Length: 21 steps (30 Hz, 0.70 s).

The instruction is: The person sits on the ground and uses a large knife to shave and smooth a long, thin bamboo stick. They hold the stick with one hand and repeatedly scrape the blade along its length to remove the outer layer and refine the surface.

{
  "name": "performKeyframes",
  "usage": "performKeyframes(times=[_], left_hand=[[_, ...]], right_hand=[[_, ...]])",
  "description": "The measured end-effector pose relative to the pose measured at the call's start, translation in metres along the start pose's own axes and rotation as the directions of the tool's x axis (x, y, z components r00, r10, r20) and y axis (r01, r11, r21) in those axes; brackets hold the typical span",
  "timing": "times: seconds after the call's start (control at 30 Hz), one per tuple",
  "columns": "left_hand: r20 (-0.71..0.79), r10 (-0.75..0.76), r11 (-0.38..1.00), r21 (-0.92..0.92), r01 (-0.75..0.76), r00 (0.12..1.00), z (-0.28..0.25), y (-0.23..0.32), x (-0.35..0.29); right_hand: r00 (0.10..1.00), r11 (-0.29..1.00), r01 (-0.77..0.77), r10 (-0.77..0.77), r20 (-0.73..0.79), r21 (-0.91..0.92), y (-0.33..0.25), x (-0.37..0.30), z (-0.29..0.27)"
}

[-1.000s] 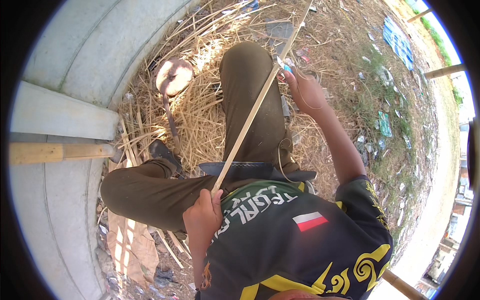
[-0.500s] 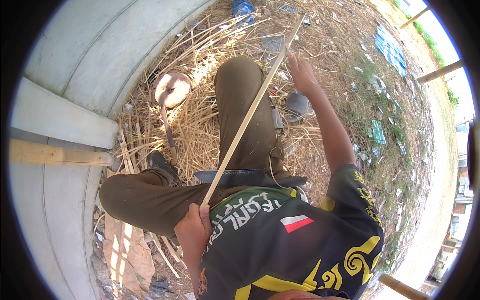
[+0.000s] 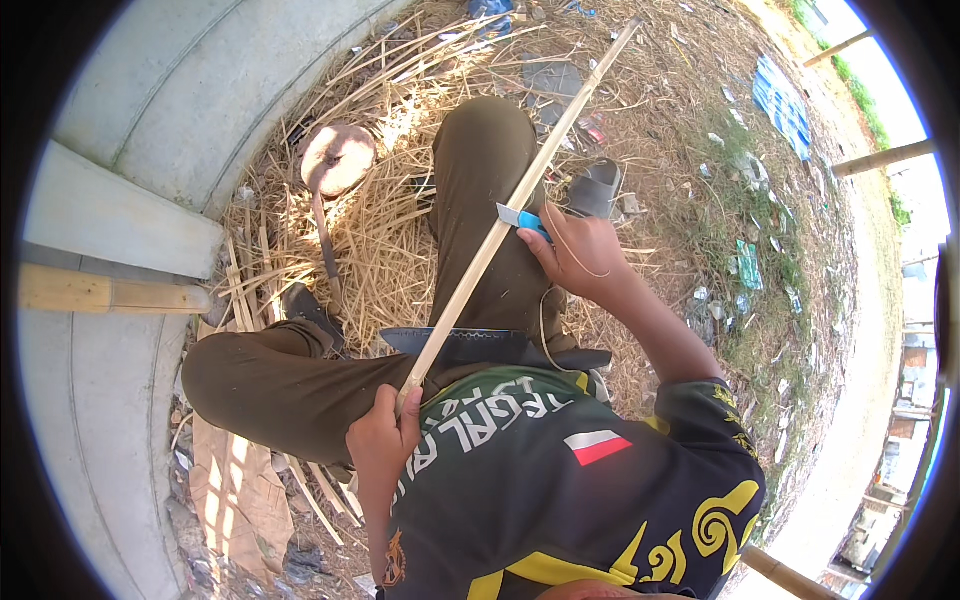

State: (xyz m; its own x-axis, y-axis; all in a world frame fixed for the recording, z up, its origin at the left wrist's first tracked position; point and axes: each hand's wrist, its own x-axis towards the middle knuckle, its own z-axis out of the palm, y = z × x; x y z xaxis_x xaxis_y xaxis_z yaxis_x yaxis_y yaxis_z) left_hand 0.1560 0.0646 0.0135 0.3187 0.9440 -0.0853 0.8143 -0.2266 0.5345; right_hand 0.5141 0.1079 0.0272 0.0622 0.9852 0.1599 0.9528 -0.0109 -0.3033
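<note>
A long pale strip (image 3: pixel 470 285), apparently split bamboo, runs slantwise over my lap and raised knee. Near its lower end, by my shirt, my left hand (image 3: pixel 383 428) is closed around it. In my right hand (image 3: pixel 585 258) is a blue utility knife (image 3: pixel 532 222), its blade out and lying against the strip about midway. A thin curling shaving (image 3: pixel 575 245) hangs over the right hand. Under the strip, a dark pointed flat piece (image 3: pixel 455 345) with a patterned upper edge lies across my lap.
Pale shavings and split strips (image 3: pixel 390 230) litter the ground ahead. A round wooden block (image 3: pixel 338 160) stands left, a long dark tool (image 3: pixel 326 250) against it. Grey wall panels (image 3: pixel 150 110) and a bamboo pole (image 3: pixel 110 292) border the left; cardboard (image 3: pixel 235 490) lies lower left.
My right hand has come down the strip toward me from near its far end. The blue knife and a curling shaving now show at it. The left hand keeps its hold.
</note>
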Motion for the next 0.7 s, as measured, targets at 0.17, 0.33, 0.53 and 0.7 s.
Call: performKeyframes(times=[0.17,0.33,0.53,0.7], left_hand=[[-0.006,0.035,0.999,-0.037,-0.035,0.999,0.002,-0.003,-0.001],[0.029,-0.019,0.997,-0.08,0.022,0.999,0.005,-0.003,-0.004],[0.06,-0.048,0.989,-0.135,0.055,0.997,-0.004,-0.004,-0.01],[0.03,-0.15,0.963,-0.22,0.153,0.988,-0.001,-0.01,-0.012]], right_hand=[[0.997,0.999,-0.043,0.041,-0.058,-0.032,0.024,0.017,0.006],[0.974,0.98,-0.197,0.2,-0.104,0.037,0.045,0.043,0.009],[0.807,0.811,-0.583,0.585,-0.081,0.057,0.157,0.096,-0.001],[0.811,0.841,-0.442,0.523,-0.261,0.311,0.169,0.091,0.018]])
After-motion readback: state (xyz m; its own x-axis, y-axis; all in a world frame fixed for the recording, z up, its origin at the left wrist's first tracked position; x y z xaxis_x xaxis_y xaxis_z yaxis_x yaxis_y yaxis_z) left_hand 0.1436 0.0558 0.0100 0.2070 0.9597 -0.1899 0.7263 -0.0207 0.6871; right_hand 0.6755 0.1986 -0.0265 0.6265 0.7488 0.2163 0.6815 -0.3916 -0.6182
